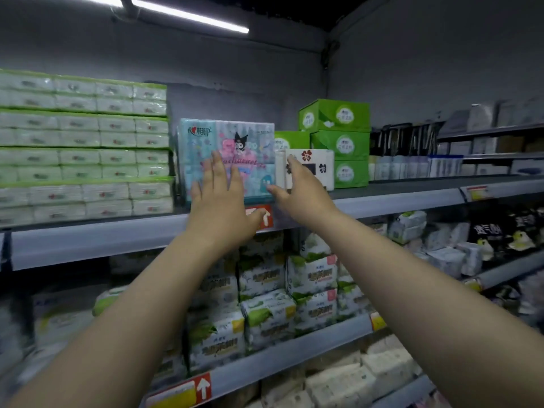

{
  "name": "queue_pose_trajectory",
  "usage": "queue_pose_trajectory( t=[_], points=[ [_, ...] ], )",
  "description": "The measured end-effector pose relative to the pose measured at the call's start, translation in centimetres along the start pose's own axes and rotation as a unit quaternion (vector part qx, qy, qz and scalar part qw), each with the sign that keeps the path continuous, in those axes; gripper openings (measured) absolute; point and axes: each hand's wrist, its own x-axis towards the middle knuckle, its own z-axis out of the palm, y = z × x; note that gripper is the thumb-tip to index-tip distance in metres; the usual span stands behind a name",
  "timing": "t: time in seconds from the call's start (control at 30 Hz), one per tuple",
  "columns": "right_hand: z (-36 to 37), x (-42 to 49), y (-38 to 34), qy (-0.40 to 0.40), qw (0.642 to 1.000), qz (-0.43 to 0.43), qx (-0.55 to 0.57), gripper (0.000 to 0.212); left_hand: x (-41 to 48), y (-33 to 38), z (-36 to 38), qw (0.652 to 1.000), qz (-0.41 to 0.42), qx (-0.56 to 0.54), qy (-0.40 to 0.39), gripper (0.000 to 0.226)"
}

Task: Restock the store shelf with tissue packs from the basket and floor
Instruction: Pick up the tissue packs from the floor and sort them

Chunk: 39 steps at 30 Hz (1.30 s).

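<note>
A pale blue and pink tissue pack [235, 142] with a cartoon figure stands on the top shelf [397, 198]. It sits between a tall stack of green-edged tissue packs [85, 145] and a white box with red flowers [318, 166]. My left hand [219, 198] lies flat against the pack's front, fingers straight and spread. My right hand [297, 189] reaches to the pack's right edge, thumb near its lower corner and fingers in front of the white box. Neither hand curls around anything.
Green tissue boxes [338, 139] are stacked behind and right of the white box. Lower shelves hold green-and-white wrapped packs [265, 316]. More goods fill the shelves at right [447, 166]. A red arrow label [262, 216] marks the shelf edge.
</note>
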Motion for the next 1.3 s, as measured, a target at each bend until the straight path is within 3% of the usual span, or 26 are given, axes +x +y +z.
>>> queue_pose_trajectory(
  t=[0.1, 0.23, 0.47, 0.77, 1.0, 1.3],
  points=[
    [-3.4, -3.8, 3.2, -0.032, 0.993, -0.009, -0.111, 0.076, -0.9, 4.4, 1.2, 0.996, 0.079, -0.028, -0.036, 0.086],
    [-8.8, -10.2, 9.1, -0.106, 0.96, 0.039, -0.257, 0.078, -3.3, 11.6, 3.0, 0.978, 0.164, -0.056, -0.118, 0.086],
    [-18.9, -24.5, 16.5, -0.149, 0.909, 0.195, -0.336, 0.08, -10.9, 25.1, 6.1, 0.918, 0.304, -0.102, -0.232, 0.087],
    [-29.5, -45.0, 22.3, -0.168, 0.834, 0.386, -0.357, 0.081, -23.8, 41.5, 10.9, 0.83, 0.438, -0.135, -0.32, 0.091],
    [-32.5, -59.3, 26.6, -0.155, 0.767, 0.529, -0.33, 0.084, -33.8, 51.2, 15.8, 0.738, 0.531, -0.12, -0.398, 0.093],
    [-29.7, -74.7, 32.0, -0.122, 0.637, 0.726, -0.231, 0.083, -44.8, 61.6, 26.2, 0.58, 0.655, -0.083, -0.477, 0.092]
  ],
)
